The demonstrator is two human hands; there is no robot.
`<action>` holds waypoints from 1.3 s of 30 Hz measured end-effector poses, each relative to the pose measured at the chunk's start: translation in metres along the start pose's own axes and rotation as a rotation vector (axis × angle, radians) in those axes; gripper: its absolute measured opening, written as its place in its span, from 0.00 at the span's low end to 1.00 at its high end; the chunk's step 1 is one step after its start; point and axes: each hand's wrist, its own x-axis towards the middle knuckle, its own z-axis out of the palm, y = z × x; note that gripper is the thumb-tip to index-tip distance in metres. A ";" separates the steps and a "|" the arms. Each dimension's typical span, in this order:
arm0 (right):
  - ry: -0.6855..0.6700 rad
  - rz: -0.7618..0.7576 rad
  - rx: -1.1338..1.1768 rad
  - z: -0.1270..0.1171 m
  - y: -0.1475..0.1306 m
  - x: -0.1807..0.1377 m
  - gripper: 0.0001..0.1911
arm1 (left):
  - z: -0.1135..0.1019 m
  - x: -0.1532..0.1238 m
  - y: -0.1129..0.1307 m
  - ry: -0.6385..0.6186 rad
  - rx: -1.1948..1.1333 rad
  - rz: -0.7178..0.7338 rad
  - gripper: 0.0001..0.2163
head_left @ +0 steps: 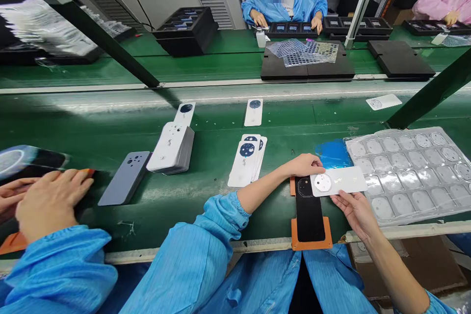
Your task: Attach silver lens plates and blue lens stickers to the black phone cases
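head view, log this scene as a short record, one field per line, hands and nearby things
white card: partly over the black panel
left hand: at the card's upper left corner
right hand: holding its lower edge
orange holder: under the panel
clear tray: right side, rows of compartments
loose cards: fanned, left of the panel
co-worker's hand: far left

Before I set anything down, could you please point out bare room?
Free green surface lies between the white stack and fanned cards, and between those and the blue sheet. It is crowded between the orange fixture and clear tray.
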 end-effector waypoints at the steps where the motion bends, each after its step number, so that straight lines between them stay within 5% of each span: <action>1: 0.005 0.001 -0.003 -0.001 0.000 -0.001 0.18 | 0.001 0.001 0.000 0.006 0.000 0.003 0.15; 11: 0.017 0.049 0.010 -0.005 0.000 -0.001 0.18 | 0.006 0.004 0.001 0.082 -0.038 0.031 0.13; 15: -0.017 -0.046 0.124 -0.008 -0.008 -0.002 0.12 | 0.003 -0.025 0.027 0.270 -0.059 0.116 0.25; 18: -0.097 -0.114 0.209 -0.006 -0.018 -0.007 0.09 | 0.016 -0.056 0.055 0.408 -0.186 0.339 0.32; 22: -0.242 -0.082 0.223 0.004 -0.030 -0.014 0.11 | 0.041 -0.080 0.077 0.564 -0.129 0.648 0.07; 26: -0.285 -0.075 0.182 0.016 -0.032 -0.013 0.13 | 0.049 -0.080 0.078 0.733 -0.078 0.761 0.04; 34: -0.365 -0.140 0.106 0.040 -0.046 -0.003 0.13 | 0.029 -0.084 0.077 0.815 -0.239 0.631 0.08; 36: -0.367 -0.250 0.059 0.058 -0.065 0.015 0.12 | 0.007 -0.080 0.075 0.813 -0.317 0.524 0.07; 39: -0.351 -0.392 0.008 0.094 -0.103 0.060 0.16 | -0.045 -0.067 0.055 0.800 -0.285 0.295 0.25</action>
